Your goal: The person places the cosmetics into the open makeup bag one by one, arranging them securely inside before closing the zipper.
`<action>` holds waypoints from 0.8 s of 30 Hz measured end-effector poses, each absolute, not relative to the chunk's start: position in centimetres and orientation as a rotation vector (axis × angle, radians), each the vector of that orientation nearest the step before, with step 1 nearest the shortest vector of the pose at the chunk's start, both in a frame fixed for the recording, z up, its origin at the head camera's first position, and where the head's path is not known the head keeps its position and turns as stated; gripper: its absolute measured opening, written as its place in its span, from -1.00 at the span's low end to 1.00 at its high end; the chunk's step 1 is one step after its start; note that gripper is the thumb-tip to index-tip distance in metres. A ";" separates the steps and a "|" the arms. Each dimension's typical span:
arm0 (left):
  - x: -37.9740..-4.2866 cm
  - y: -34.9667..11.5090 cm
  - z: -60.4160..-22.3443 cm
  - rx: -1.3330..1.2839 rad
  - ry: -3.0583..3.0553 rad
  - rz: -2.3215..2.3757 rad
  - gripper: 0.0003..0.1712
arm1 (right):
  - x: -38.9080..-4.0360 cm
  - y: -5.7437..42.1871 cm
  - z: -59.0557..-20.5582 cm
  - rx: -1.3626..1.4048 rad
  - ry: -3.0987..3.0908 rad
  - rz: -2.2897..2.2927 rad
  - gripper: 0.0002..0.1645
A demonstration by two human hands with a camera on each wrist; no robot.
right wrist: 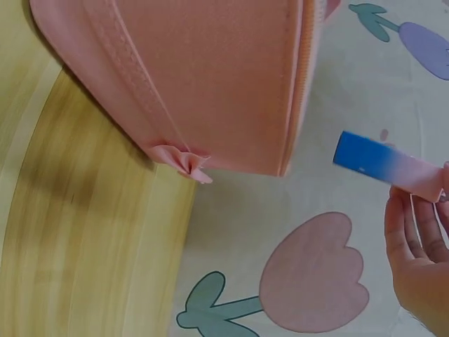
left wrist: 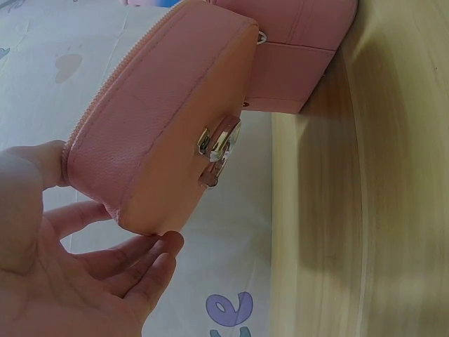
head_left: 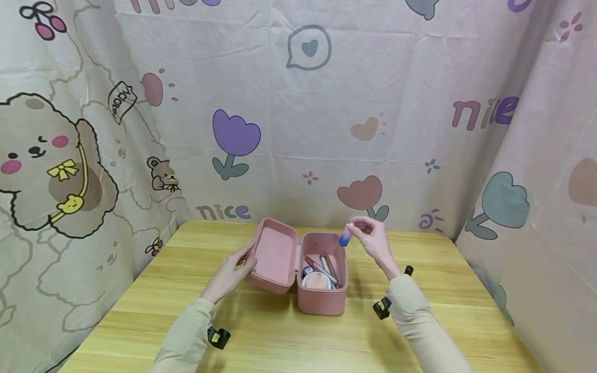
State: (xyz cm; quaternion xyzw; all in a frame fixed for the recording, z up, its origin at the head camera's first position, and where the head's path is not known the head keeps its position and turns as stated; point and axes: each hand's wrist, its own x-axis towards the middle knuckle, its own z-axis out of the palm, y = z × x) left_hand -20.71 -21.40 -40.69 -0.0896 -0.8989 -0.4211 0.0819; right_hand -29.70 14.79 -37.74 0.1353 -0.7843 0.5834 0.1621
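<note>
A pink zip-up cosmetic case (head_left: pixel 322 303) stands on the table with its lid (head_left: pixel 275 251) swung out to the left. The left hand (head_left: pixel 231 272) holds the lid's outer edge; in the left wrist view its thumb lies at the zipped rim and its fingers reach under the lid (left wrist: pixel 161 112). Pinched at its pink end, a small blue-to-pink tube (right wrist: pixel 379 165) is in the right hand (head_left: pixel 373 242), above the case's right rim. Inside the case sit a round compact (head_left: pixel 317 281), several pen-like sticks (head_left: pixel 330 265) and a small dark-capped item (head_left: pixel 308 271).
The case stands mid-way on a wood-grain table (head_left: pixel 280 342). Behind and on both sides hangs a printed curtain (head_left: pixel 289 103). A gold-coloured buckle with a strap (left wrist: pixel 221 144) sits on the lid's outer face. Each wrist carries a small black camera (head_left: pixel 218 338).
</note>
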 end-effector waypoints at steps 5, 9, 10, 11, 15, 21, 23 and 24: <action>-20.7 -21.4 -40.7 -0.268 -2.686 -1.262 -0.35 | -30.3 14.4 -37.9 0.404 -2.305 1.607 -0.71; -20.7 -21.4 -40.6 -0.261 -2.691 -1.261 -0.35 | -30.6 14.0 -37.9 0.406 -2.377 1.529 -0.72; -20.7 -21.4 -40.6 -0.260 -2.692 -1.261 -0.35 | -30.6 13.9 -38.0 0.410 -2.392 1.512 -0.72; -20.7 -21.4 -40.6 -0.258 -2.693 -1.261 -0.35 | -30.7 13.8 -38.0 0.415 -2.404 1.497 -0.72; -20.6 -21.4 -40.5 -0.253 -2.693 -1.261 -0.35 | -31.0 13.4 -38.1 0.429 -2.444 1.433 -0.74; -20.6 -21.3 -40.5 -0.256 -2.690 -1.261 -0.35 | -31.7 12.6 -38.4 0.466 -2.515 1.357 -0.74; -20.6 -21.3 -40.5 -0.257 -2.688 -1.262 -0.35 | -32.1 12.4 -38.6 0.480 -2.528 1.312 -0.75; -20.6 -21.3 -40.5 -0.258 -2.687 -1.263 -0.35 | -32.2 12.3 -38.7 0.481 -2.534 1.285 -0.76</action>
